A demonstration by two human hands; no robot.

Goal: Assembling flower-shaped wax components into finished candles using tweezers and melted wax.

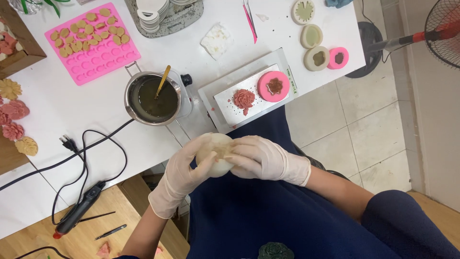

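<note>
Over the person's lap, just off the near edge of the white table [72, 110], both gloved hands are together, closed around a round cream silicone mould [216, 154]. Left hand [184, 170] cups the mould from below and the side, thumb laid across its face. Right hand [261, 158] grips the opposite side, fingertips [235, 152] pressed onto the mould's upper surface. Mould contents cannot be made out.

On the table, directly beyond the hands, a small white scale [249, 93] carries a red flower-shaped casting [244, 99] and, just beside it, a pink round mould [273, 86]. Left of the scale, a steel melting pot [152, 98] holds dark liquid with a gold-coloured stirrer [162, 81] leaning in it. A pink multi-cavity tray mould [93, 43] lies further back, its upper rows filled with tan pieces. Four round moulds [316, 36], three cream and one pink, sit at the far right of the table. Finished flower castings [14, 117] lie at the left edge. A black cable with plug [69, 143] trails across the table near a glue gun [79, 208] on the wooden surface below.
</note>
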